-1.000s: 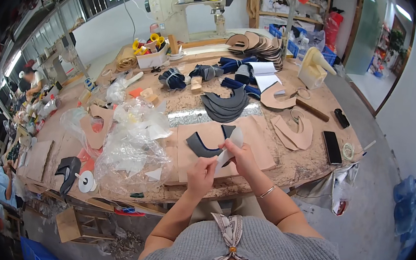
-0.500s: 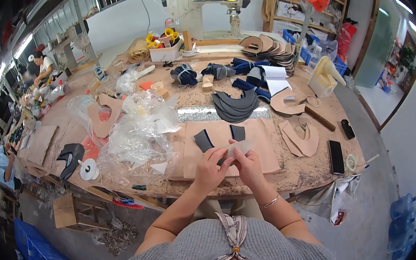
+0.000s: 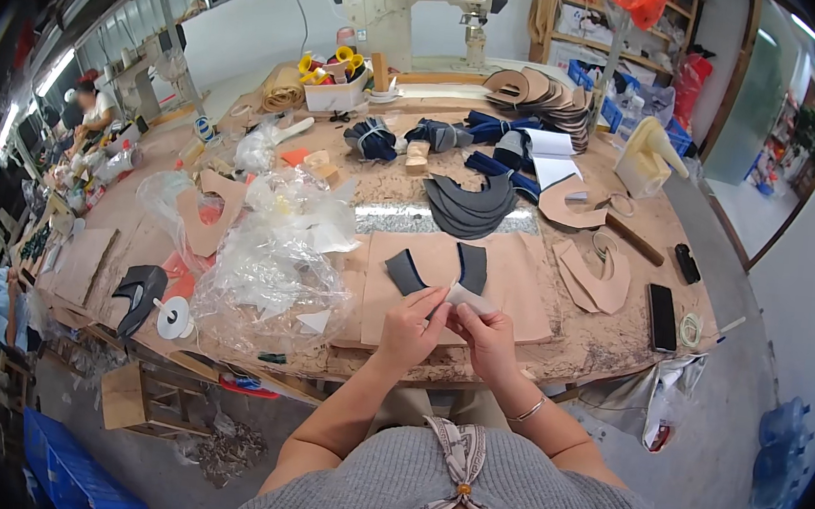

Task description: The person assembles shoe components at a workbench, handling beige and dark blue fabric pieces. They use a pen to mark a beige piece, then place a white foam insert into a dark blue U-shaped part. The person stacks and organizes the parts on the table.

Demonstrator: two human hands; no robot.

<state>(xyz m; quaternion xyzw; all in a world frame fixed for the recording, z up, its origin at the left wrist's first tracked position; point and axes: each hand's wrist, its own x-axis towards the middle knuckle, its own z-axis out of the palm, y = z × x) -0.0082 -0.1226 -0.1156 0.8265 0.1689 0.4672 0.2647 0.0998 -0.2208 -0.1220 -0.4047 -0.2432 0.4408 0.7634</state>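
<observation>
A dark grey, curved piece with blue edging (image 3: 408,270) lies on a tan sheet (image 3: 521,300) in front of me; its two arms point away and my fingers cover its near part. Just over that part, my right hand (image 3: 487,343) pinches a small whitish, translucent piece (image 3: 471,301) between thumb and fingers. My left hand (image 3: 408,328) is closed at the left end of the same piece, its fingertips pressed together there. Whether the left fingertips also grip the grey piece is hidden.
Crumpled clear plastic (image 3: 274,261) covers the table's left part. Stacked grey curved pieces (image 3: 471,207) lie beyond the sheet. To the right are tan curved cutouts (image 3: 606,279), a hammer (image 3: 635,239) and a phone (image 3: 661,316). A sewing machine (image 3: 381,16) stands behind.
The whitish piece has come down and turned flatter in my fingers, uncovering more of the grey piece's right arm. The whole view has shifted slightly.
</observation>
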